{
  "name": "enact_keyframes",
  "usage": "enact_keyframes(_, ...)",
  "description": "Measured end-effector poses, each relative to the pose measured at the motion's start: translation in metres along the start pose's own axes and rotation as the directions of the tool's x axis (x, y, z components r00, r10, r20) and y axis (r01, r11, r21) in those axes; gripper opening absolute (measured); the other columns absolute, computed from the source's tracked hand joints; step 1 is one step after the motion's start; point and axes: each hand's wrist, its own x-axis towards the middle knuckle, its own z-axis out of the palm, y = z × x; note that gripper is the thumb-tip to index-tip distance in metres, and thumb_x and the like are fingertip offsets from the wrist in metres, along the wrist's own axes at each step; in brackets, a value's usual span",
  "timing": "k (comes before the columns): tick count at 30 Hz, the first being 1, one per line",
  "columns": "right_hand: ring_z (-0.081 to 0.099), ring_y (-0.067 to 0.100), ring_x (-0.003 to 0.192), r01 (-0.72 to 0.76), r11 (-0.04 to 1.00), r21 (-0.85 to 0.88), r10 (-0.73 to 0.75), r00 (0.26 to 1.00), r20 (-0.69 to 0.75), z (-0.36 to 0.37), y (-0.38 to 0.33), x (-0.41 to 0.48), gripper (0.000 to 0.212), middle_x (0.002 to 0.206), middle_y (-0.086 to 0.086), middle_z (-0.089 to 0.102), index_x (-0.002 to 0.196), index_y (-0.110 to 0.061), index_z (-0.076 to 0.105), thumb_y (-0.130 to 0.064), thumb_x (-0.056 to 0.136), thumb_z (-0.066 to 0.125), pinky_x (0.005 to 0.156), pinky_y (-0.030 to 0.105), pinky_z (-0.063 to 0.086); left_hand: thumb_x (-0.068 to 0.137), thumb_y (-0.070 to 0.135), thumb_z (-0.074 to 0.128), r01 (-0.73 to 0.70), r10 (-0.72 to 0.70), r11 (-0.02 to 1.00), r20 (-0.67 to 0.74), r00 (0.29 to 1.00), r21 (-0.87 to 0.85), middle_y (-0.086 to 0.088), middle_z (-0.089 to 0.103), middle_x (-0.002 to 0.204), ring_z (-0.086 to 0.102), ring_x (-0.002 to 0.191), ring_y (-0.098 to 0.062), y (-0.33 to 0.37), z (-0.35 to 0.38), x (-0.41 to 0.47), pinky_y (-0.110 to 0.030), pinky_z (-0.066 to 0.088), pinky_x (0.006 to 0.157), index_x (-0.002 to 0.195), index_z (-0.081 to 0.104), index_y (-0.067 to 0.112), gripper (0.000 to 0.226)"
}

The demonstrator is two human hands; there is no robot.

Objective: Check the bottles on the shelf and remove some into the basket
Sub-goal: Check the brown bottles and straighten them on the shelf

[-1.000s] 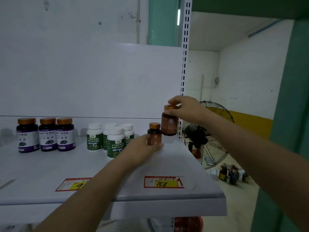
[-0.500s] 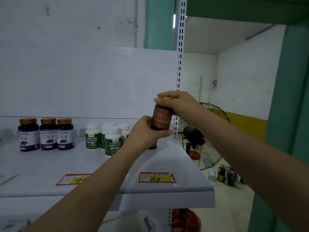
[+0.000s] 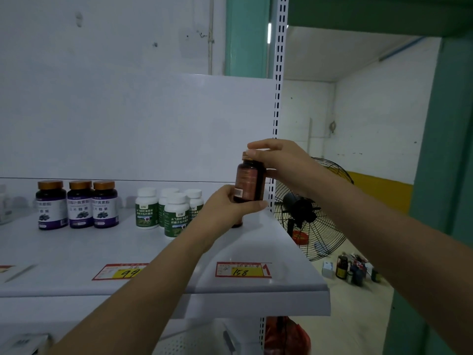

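Head view: brown bottle (image 3: 249, 181) held up in both hands, centre of frame, clear of the shelf (image 3: 76, 252).
Right hand (image 3: 279, 162) grasps its cap from above. Left hand (image 3: 225, 206) is curled round its base, barcode side facing the camera. Another brown bottle (image 3: 238, 222) stands partly hidden behind the left hand. White bottles (image 3: 176, 213) are centre-left, purple-labelled bottles (image 3: 80, 204) far left. A price tag (image 3: 243, 269) reading 158 lies lower centre.
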Motion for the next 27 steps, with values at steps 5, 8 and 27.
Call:
enact_keyframes(5, 0.061, 0.013, 0.108, -0.036, 0.999, -0.014, 0.037, 0.993, 0.115, 0.001, -0.001, -0.004, 0.028, 0.116, 0.001, 0.066, 0.116, -0.015, 0.064, -0.029, 0.092, 0.058, 0.089, 0.027, 0.052, 0.073, 0.026, 0.078, -0.01, 0.009, 0.999, -0.018, 1.0, -0.048, 0.0, 0.062, 0.099, 0.058, 0.085, -0.009, 0.0, -0.003, 0.0, -0.016, 0.042, 0.061, 0.108, 0.055, 0.02, 0.043)
enact_keyframes(8, 0.063, 0.01, 0.1, 0.004, 0.984, -0.177, 0.002, 0.999, 0.035, 0.005, 0.0, -0.005, 0.036, 0.11, -0.001, 0.067, 0.112, -0.016, 0.066, -0.039, 0.084, 0.068, 0.083, 0.025, 0.054, 0.07, 0.023, 0.081, -0.038, 0.037, 0.999, -0.053, 0.998, -0.022, 0.002, 0.058, 0.094, 0.055, 0.075, -0.006, 0.002, -0.002, 0.0, -0.01, 0.045, 0.047, 0.108, 0.049, 0.019, 0.051)
enact_keyframes(27, 0.064, 0.017, 0.101, -0.066, 0.98, 0.187, 0.053, 0.996, 0.076, 0.004, 0.001, -0.008, 0.035, 0.112, 0.01, 0.067, 0.125, -0.017, 0.056, -0.012, 0.091, 0.06, 0.085, 0.03, 0.054, 0.075, 0.033, 0.075, 0.018, -0.01, 0.998, 0.141, 0.99, -0.06, 0.005, 0.066, 0.102, 0.06, 0.097, -0.01, 0.002, -0.011, -0.004, -0.016, 0.043, 0.071, 0.11, 0.059, 0.026, 0.039)
